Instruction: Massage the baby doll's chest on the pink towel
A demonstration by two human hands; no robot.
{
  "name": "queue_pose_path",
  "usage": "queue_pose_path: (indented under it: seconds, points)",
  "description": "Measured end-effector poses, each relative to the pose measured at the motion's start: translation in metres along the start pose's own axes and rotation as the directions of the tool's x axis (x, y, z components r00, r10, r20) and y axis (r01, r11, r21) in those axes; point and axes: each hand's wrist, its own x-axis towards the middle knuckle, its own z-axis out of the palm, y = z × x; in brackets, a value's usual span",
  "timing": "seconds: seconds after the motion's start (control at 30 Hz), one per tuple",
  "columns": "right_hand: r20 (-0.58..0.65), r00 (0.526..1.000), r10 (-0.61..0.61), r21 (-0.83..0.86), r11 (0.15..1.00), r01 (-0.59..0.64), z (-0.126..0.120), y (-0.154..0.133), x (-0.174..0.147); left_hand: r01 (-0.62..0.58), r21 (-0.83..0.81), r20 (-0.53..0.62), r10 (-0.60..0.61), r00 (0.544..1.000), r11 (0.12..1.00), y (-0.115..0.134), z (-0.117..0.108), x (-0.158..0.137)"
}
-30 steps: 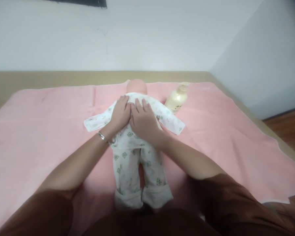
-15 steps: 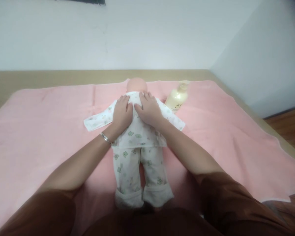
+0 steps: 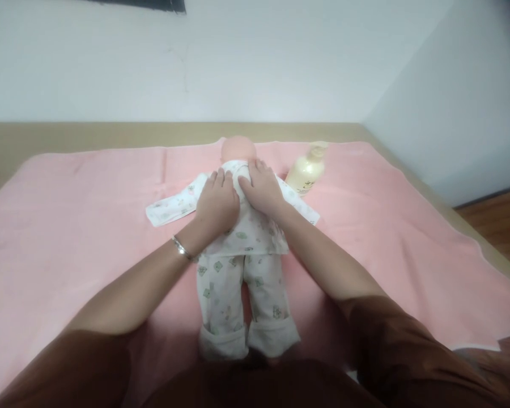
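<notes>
A baby doll (image 3: 238, 148) lies on a pink blanket (image 3: 89, 238) with its head toward the wall and its face out of sight, apparently on its front. It wears a white printed top (image 3: 244, 243) and matching pants (image 3: 223, 292) with folded cuffs. Flat on the left side of the doll's upper back rests my left hand (image 3: 217, 201), with a silver bracelet (image 3: 181, 246) at the wrist. My right hand (image 3: 262, 187) lies on the right side near the shoulder, its thumb spread inward. Both hands are open and hold nothing.
A cream pump bottle (image 3: 308, 170) leans on the blanket to the right of the doll, close to its right sleeve. Behind the blanket runs a strip of tan surface (image 3: 110, 136) against a white wall (image 3: 259, 62). Wooden floor (image 3: 499, 218) shows at the right.
My left hand has slid a little inward and toward me, and its thumb is now tucked out of sight. My right hand has shifted slightly to the right. The doll stays in place.
</notes>
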Motion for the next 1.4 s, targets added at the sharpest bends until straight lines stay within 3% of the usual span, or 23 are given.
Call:
queue_pose_path:
  seconds: [0.13,0.3,0.4,0.5,0.7,0.8,0.9,1.03,1.23,1.4]
  points:
    - [-0.005,1.000,-0.020,-0.140,0.990,0.019,-0.001,-0.019,-0.023,0.039,-0.102,0.034,-0.035,0.999,0.994,-0.014,0.003,0.012]
    - [-0.005,0.990,-0.142,-0.199,0.970,0.138,0.000,-0.036,-0.049,0.115,-0.183,0.043,-0.109,0.993,0.976,-0.025,-0.002,0.026]
    - [-0.007,0.987,-0.162,-0.153,0.975,0.159,0.001,-0.032,-0.043,0.142,-0.152,0.036,-0.138,0.990,0.978,-0.021,-0.003,0.025]
    - [-0.017,0.994,-0.107,-0.083,0.991,0.106,-0.001,-0.019,-0.025,0.142,-0.050,0.045,-0.139,0.989,0.989,-0.007,-0.002,0.015]
    - [-0.001,0.999,-0.034,-0.037,0.999,0.034,-0.003,-0.001,-0.002,0.035,0.007,0.010,-0.035,0.999,0.999,0.020,-0.001,-0.004]
    - [0.038,0.995,-0.089,-0.089,0.992,0.092,-0.005,0.004,-0.001,0.044,-0.058,0.038,-0.041,0.998,0.997,0.015,-0.001,0.001]
    - [0.092,0.983,-0.160,-0.116,0.979,0.170,-0.009,0.007,-0.001,0.164,-0.150,0.066,-0.156,0.986,0.975,0.003,0.000,0.011]
    - [0.109,0.981,-0.159,-0.179,0.968,0.177,-0.012,-0.004,-0.014,0.271,-0.247,0.061,-0.264,0.963,0.930,-0.009,0.002,0.019]
    - [0.063,0.979,-0.196,-0.178,0.963,0.204,-0.006,-0.030,-0.041,0.238,-0.378,0.012,-0.252,0.968,0.895,-0.024,0.002,0.021]
    - [0.098,0.986,-0.132,-0.030,0.990,0.135,-0.010,-0.014,-0.019,0.209,-0.307,0.012,-0.215,0.976,0.928,-0.022,0.000,0.021]
